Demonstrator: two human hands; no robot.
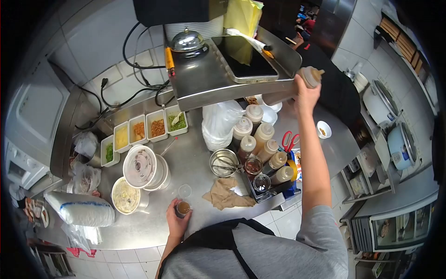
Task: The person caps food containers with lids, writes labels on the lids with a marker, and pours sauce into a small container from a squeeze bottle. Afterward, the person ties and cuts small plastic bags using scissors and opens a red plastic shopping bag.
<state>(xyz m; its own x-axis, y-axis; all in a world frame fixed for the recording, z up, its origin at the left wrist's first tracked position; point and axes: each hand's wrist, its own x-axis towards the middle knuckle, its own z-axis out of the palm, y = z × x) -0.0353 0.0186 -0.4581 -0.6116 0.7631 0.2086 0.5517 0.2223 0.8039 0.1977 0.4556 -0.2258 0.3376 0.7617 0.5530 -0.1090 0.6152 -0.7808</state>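
Observation:
My left hand [176, 223] is wrapped round a small clear sauce cup [183, 209] with brown liquid in it, low over the steel counter's front edge. Just behind the cup lies a clear round lid [185, 190]. Stretched out to the far right, my right hand [306, 96] grips a squeeze bottle [310, 76] with a tan nozzle, beside the end of the raised steel shelf. Several more squeeze bottles [264, 134] stand grouped in the middle of the counter. A crumpled brown cloth [226, 193] rests in front of them.
A raised steel shelf [204, 97] overhangs the counter, carrying a bell [187, 40] and a tablet [244, 58]. White tubs of toppings [158, 128] line the back left. Stacked containers [140, 166] stand left of centre. Red scissors [290, 141] are beside the bottles. A dark-clothed person [332, 83] is beyond the shelf.

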